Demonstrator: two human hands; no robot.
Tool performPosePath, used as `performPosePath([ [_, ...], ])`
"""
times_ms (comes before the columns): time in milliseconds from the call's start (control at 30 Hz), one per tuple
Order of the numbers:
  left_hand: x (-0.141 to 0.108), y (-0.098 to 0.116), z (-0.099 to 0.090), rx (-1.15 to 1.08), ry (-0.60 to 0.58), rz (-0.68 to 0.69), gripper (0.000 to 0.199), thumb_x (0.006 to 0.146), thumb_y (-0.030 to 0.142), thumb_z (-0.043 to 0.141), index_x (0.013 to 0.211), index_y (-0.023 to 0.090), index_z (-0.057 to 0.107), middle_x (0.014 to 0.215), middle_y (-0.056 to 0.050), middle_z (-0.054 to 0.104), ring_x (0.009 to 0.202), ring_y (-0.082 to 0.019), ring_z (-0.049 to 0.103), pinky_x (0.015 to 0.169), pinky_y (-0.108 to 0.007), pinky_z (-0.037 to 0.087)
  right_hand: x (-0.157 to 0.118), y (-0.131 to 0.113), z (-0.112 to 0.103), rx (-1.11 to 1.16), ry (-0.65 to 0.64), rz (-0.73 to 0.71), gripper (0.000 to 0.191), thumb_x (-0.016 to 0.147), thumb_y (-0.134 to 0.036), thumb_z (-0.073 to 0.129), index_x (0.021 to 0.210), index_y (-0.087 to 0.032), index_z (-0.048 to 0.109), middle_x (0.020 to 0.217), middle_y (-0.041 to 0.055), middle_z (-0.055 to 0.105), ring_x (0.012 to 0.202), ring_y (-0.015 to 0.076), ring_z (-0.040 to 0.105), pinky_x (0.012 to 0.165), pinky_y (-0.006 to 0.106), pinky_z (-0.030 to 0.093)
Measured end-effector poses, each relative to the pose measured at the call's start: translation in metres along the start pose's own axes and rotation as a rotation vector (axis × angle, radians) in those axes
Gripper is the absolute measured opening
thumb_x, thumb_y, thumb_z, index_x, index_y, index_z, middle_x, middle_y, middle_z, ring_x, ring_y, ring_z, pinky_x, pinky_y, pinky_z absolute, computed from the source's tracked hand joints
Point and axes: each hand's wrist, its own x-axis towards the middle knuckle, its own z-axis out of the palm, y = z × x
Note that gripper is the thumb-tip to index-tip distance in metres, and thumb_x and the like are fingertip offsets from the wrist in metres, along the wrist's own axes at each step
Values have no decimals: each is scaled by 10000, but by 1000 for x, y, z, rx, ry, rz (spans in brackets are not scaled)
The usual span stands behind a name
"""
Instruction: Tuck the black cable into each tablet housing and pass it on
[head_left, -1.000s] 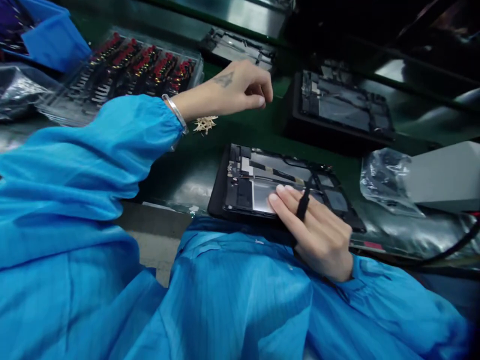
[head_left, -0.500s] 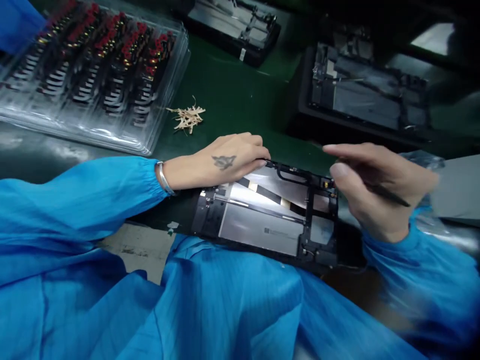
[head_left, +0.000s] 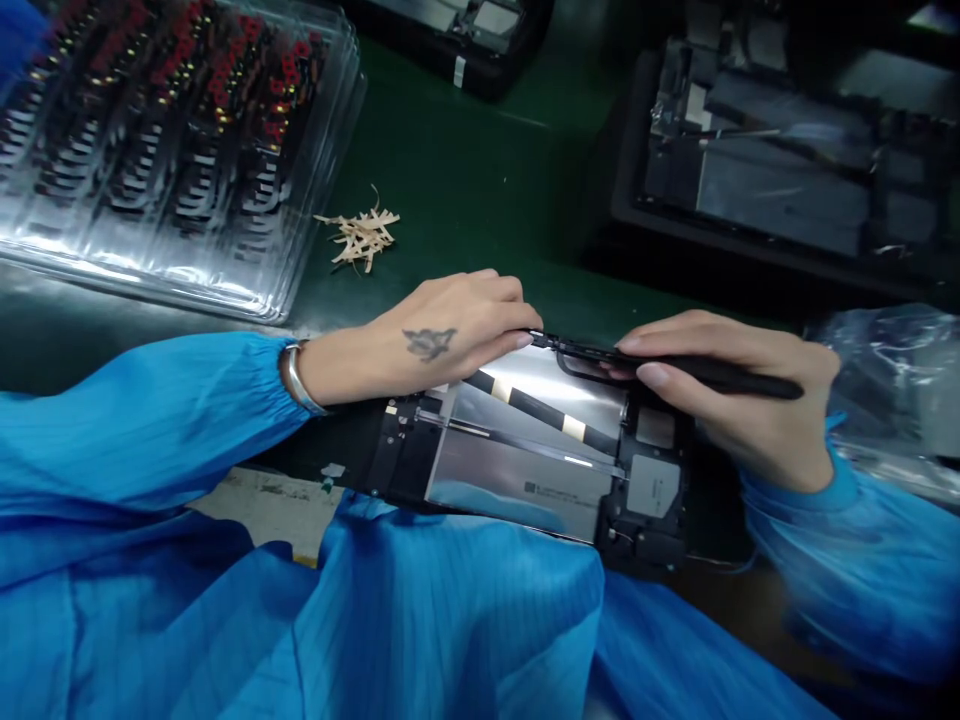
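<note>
An opened tablet (head_left: pixel 517 475) lies in front of me, its lower edge against my blue gown. Silver battery surfaces, a dark flex strip with gold patches and black end sections show inside it. My left hand (head_left: pixel 461 325) is closed on the tablet's upper edge, thumb inside the rim and fingertips curled over. My right hand (head_left: pixel 739 385) grips slim black tweezers (head_left: pixel 739 378), lying slanted across the palm. Their front end is at the tablet's upper edge, right of my left fingertips; the exact tip is hard to make out.
Clear plastic trays (head_left: pixel 247 295) with rows of red-and-black flex parts stand at upper left. Beside them sits a small pile of pale strips (head_left: pixel 364 238). Black holders with opened tablets (head_left: pixel 780 190) fill the upper right. Clear plastic wrap (head_left: pixel 885 380) lies at right.
My right hand has come down and left, bringing the tweezers to the tablet's upper edge. The left hand keeps its hold. The whole view has shifted slightly.
</note>
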Motion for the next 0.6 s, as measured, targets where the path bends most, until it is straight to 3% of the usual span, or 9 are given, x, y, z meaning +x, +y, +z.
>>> performPosePath([
  [600, 0, 0, -1, -32, 9, 9, 368, 1101, 298, 395, 1265, 176, 701, 1142, -91, 702, 999, -212, 623, 840, -317, 453, -1, 1, 1, -16, 22, 14, 243, 880, -172, 792, 1042, -346, 841, 1004, -2, 801, 886, 195, 742, 792, 345, 604],
])
